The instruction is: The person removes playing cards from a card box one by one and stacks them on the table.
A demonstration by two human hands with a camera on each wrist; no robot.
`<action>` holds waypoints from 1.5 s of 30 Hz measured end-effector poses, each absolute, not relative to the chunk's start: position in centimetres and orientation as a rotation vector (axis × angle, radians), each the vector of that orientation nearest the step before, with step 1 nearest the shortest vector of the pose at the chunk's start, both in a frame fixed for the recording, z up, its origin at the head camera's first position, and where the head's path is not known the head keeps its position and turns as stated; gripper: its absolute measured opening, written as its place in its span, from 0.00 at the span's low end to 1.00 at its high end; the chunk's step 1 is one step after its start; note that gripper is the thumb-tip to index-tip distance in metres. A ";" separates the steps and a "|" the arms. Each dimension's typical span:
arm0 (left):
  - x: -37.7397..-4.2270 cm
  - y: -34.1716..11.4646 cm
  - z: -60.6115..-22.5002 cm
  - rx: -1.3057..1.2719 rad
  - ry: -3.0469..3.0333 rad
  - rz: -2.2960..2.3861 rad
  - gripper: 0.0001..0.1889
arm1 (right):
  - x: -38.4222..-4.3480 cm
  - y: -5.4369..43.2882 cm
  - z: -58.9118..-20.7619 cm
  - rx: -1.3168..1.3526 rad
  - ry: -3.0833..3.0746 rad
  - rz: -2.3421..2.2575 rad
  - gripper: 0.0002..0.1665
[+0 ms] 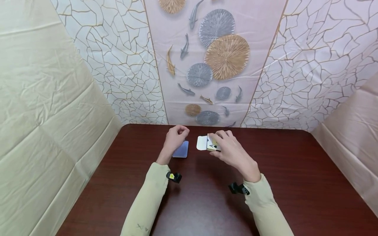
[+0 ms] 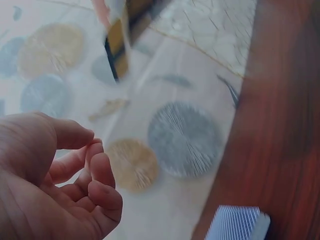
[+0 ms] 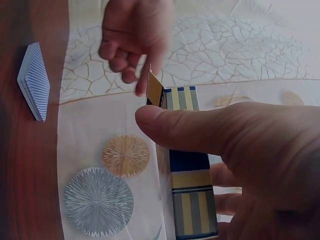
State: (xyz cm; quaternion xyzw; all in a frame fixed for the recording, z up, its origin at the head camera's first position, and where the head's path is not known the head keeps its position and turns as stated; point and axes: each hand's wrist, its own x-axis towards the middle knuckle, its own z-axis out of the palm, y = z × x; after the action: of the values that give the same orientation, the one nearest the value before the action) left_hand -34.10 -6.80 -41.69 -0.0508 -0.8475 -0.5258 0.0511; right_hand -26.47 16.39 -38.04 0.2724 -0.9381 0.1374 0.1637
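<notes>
My right hand (image 1: 231,149) grips a playing card box (image 3: 190,175) with navy and gold stripes above the table, thumb along one side. Its white-lined flap (image 1: 202,143) stands out toward the left. An ace card (image 1: 210,146) shows in the head view beside the flap, partly hidden by the fingers. To the left, my left hand (image 1: 176,139) is raised with its fingers curled and thumb tip meeting the index finger, nothing visible between them. A stack of blue-backed cards (image 1: 181,149) lies on the table just beside and below this hand.
The dark reddish-brown table (image 1: 203,203) ends at a patterned cloth backdrop (image 1: 200,98) close beyond both hands. Plain cream cloth (image 1: 44,131) hangs along the left side. Each wrist carries a small black camera mount (image 1: 176,177).
</notes>
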 end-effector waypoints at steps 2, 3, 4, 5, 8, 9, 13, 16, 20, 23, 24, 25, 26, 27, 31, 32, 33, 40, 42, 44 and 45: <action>-33.5 -6.5 -41.3 -0.196 -2.569 -1.632 0.09 | -26.5 16.3 -38.1 0.780 -2.671 0.380 0.36; -33.2 -6.3 -41.1 -0.215 -2.568 -1.643 0.09 | -26.5 16.3 -38.2 0.782 -2.667 0.377 0.36; -32.8 -6.1 -40.9 -0.234 -2.565 -1.657 0.09 | -26.5 16.3 -38.2 0.783 -2.666 0.374 0.36; -32.6 -5.9 -40.7 -0.249 -2.565 -1.669 0.09 | -26.5 16.3 -38.2 0.785 -2.663 0.370 0.36; -31.7 -5.4 -40.1 -0.286 -2.560 -1.695 0.09 | -26.5 16.2 -38.2 0.783 -2.653 0.358 0.36; -31.5 -5.3 -40.0 -0.294 -2.557 -1.703 0.08 | -26.5 16.2 -38.3 0.782 -2.651 0.353 0.36; -30.8 -4.7 -39.9 -0.314 -2.572 -1.724 0.08 | -26.6 16.1 -38.4 0.782 -2.644 0.337 0.36; -30.4 -4.3 -40.1 -0.331 -2.603 -1.727 0.07 | -26.6 16.1 -38.5 0.783 -2.638 0.329 0.36; -30.0 -3.8 -40.2 -0.362 -2.648 -1.669 0.06 | -26.6 16.1 -38.6 0.784 -2.631 0.330 0.36; -29.8 -3.5 -40.4 -0.378 -2.680 -1.610 0.07 | -26.6 16.1 -38.7 0.790 -2.623 0.332 0.36; -29.8 -3.4 -40.4 -0.380 -2.689 -1.596 0.07 | -26.6 16.1 -38.7 0.791 -2.621 0.331 0.36; -29.8 -3.4 -40.5 -0.378 -2.698 -1.584 0.07 | -26.6 16.1 -38.7 0.792 -2.619 0.331 0.36; -29.8 -3.3 -40.5 -0.375 -2.707 -1.571 0.07 | -26.7 16.1 -38.7 0.793 -2.616 0.330 0.36; -29.8 -3.3 -40.6 -0.372 -2.713 -1.562 0.07 | -26.7 16.0 -38.8 0.792 -2.614 0.329 0.36; -29.9 -3.0 -40.7 -0.349 -2.747 -1.513 0.09 | -26.7 15.9 -38.8 0.792 -2.605 0.334 0.36; -29.9 -3.0 -40.8 -0.343 -2.756 -1.499 0.09 | -26.7 15.9 -38.8 0.793 -2.599 0.332 0.36; -29.9 -2.9 -40.8 -0.339 -2.764 -1.486 0.10 | -26.7 15.8 -38.8 0.794 -2.595 0.334 0.36; -29.7 -2.6 -40.6 -0.345 -2.794 -1.423 0.11 | -26.7 15.8 -38.9 0.788 -2.583 0.322 0.36; -29.6 -2.5 -40.7 -0.347 -2.795 -1.414 0.11 | -26.7 15.8 -38.9 0.785 -2.591 0.321 0.36; -29.6 -2.5 -40.7 -0.346 -2.802 -1.402 0.11 | -26.7 15.8 -38.8 0.783 -2.599 0.323 0.37; -29.6 -2.4 -40.8 -0.347 -2.806 -1.397 0.11 | -26.7 15.7 -38.8 0.784 -2.601 0.327 0.37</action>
State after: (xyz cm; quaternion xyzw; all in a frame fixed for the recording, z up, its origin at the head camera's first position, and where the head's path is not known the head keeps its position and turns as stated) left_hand -29.58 -2.42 -40.79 -0.1099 -0.8898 -0.4429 -0.0059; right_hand -26.65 15.75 -38.84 0.2805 -0.9312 0.1169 0.2013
